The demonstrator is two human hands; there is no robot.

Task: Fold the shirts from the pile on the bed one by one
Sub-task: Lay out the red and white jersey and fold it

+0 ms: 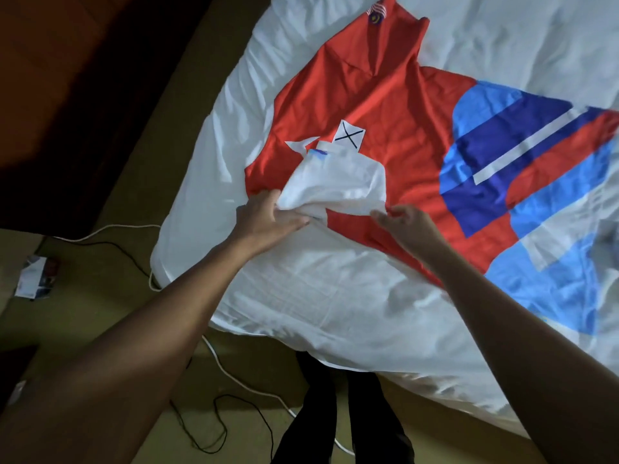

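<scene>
Shirt [385,105] spread on the bed [301,296]
White part [338,182] gripped by the left hand [268,219], red edge seemingly pinched by the right hand [408,222]; soft, light cloth, best held at edges

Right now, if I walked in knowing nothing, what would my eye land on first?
The big red shirt spread across the white bed, with its bold blue, white and red panel on the right. Next, near its lower middle, the left hand grips a bunch of white fabric, with the right hand at that bunch's edge, just below a white square marked X.
</scene>
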